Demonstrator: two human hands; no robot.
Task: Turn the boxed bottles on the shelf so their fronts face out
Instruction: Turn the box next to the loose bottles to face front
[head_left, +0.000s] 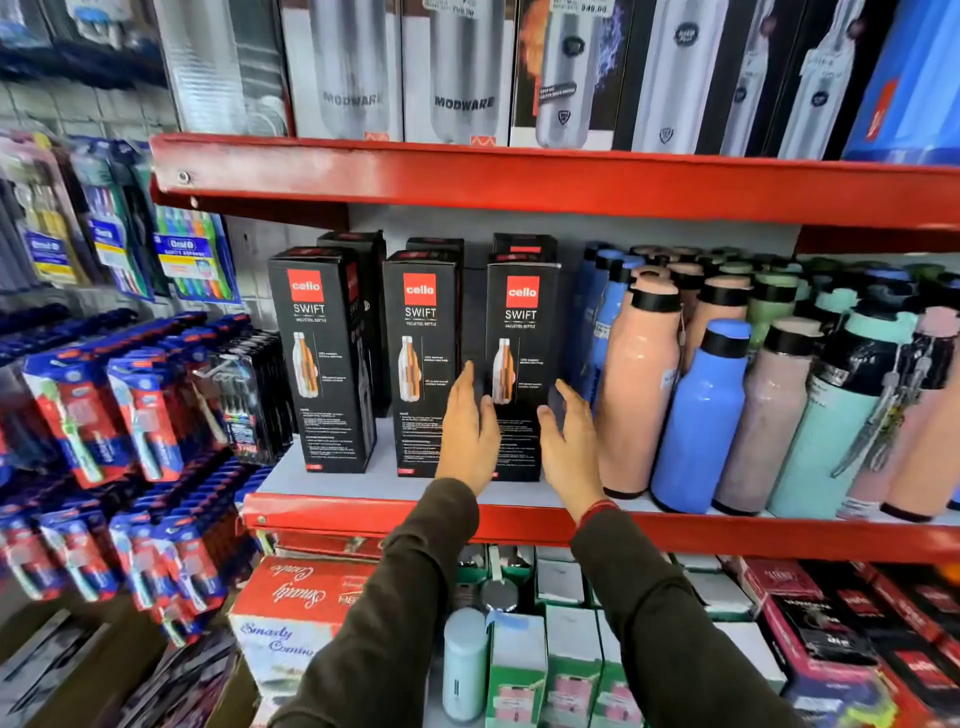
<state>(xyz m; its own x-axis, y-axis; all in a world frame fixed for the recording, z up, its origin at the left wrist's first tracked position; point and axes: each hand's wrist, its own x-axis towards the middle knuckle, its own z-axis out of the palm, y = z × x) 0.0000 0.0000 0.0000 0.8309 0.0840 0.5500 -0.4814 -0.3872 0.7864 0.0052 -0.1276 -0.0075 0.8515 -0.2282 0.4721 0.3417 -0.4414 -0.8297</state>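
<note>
Three black boxed bottles (421, 358) stood upright on the red shelf (363, 512), fronts out, left hand (467, 431) and right hand (569, 441) open, fingers spread, flanking the rightmost box (522, 332), loose bottles (701, 410) beside.

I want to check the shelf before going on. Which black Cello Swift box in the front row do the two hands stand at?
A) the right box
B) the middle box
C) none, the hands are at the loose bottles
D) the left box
A: the left hand and the right hand stand open on either side of the right black Cello Swift box, next to the peach plastic bottle.
</note>
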